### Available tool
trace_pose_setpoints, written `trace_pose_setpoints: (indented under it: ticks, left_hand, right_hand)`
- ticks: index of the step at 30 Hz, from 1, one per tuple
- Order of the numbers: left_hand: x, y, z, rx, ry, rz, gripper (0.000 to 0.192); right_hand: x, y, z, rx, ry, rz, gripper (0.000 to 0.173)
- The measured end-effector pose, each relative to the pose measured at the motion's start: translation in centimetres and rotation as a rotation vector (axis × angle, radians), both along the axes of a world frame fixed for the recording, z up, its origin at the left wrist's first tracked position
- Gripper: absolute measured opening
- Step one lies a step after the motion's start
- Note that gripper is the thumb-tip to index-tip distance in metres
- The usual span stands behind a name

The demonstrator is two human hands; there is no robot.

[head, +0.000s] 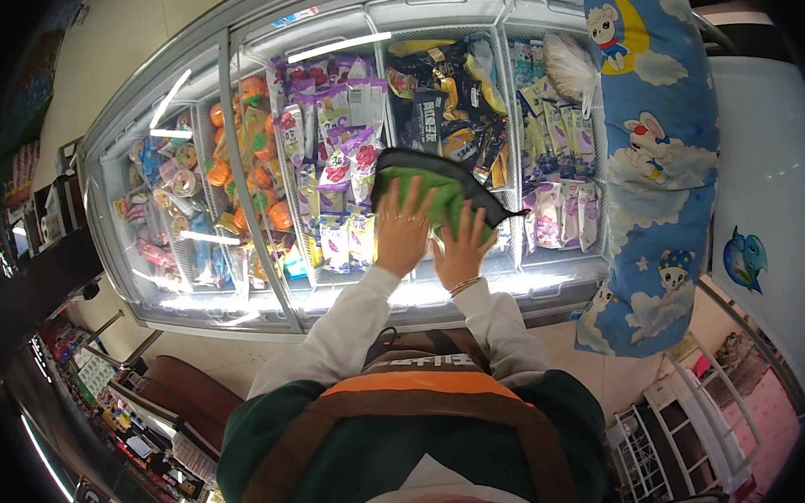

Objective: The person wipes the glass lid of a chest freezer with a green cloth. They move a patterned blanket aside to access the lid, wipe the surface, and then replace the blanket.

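A green cloth (pixel 425 177) with a wide black border lies bunched over the right part of a glass-topped chest freezer (pixel 267 36). A small black loop sticks out at its right corner. My left hand (pixel 404 228) rests palm down on the cloth's near left part, fingers spread. Just right of it, my right hand (pixel 463 248) also presses on the cloth with its fingers apart. A thin bracelet (pixel 465 286) circles my right wrist. Beneath the cloth and both hands, part of the frozen goods is hidden.
Wire dividers separate purple-white packets (pixel 335 111), dark packets (pixel 444 117) and orange pumpkin-shaped items (pixel 264 148). A blue cartoon-print fabric cover (pixel 659 176) drapes the freezer's right end. Beyond it stands a white lidded surface (pixel 762 168). A brown-red seat or panel (pixel 187 394) is at lower left.
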State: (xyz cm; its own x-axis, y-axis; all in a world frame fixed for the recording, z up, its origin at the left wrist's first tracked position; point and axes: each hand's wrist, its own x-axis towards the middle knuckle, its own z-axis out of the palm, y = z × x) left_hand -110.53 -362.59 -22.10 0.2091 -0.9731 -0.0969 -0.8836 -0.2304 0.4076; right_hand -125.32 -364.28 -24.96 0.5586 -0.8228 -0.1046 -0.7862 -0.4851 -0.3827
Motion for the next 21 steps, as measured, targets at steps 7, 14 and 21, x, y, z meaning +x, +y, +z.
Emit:
trace_pose_setpoints:
  ticks: [7,14,21]
  left_hand:
    - [12.4,1.7,-1.8,-0.1,-0.276,0.367,0.05]
    - [22.5,-15.0,-3.1,-0.181,-0.421,0.26,0.045]
    - [7.5,-21.0,-2.5,-0.346,-0.282,-0.002,0.046]
  right_hand:
    - [14.6,-6.7,-0.3,-0.071,-0.217,0.32,0.06]
    - [24.5,-22.6,-1.0,-0.242,-0.038,0.088,0.047]
    - [9.3,-27.8,-1.6,-0.261,-0.059,-0.161,0.048]
